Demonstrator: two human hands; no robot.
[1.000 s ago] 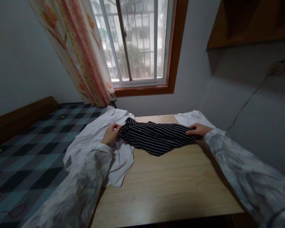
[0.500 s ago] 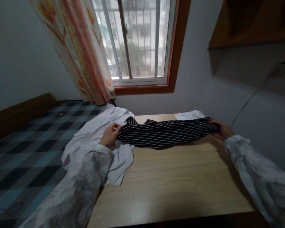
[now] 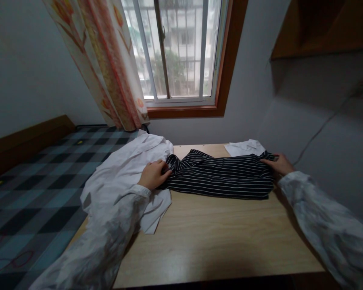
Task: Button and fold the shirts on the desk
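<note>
Head: striped garment (image 3: 220, 175) on wooden table (image 3: 224, 233) near window (image 3: 184, 52).

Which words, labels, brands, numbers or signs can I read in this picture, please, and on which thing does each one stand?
No text can be read.
Window frame: a tiny upright marking on its pale inner edge, too small to read.
Checked bed cover: yellow patches, too small to tell whether they carry letters.
Striped garment: stripes, no readable label.
</note>
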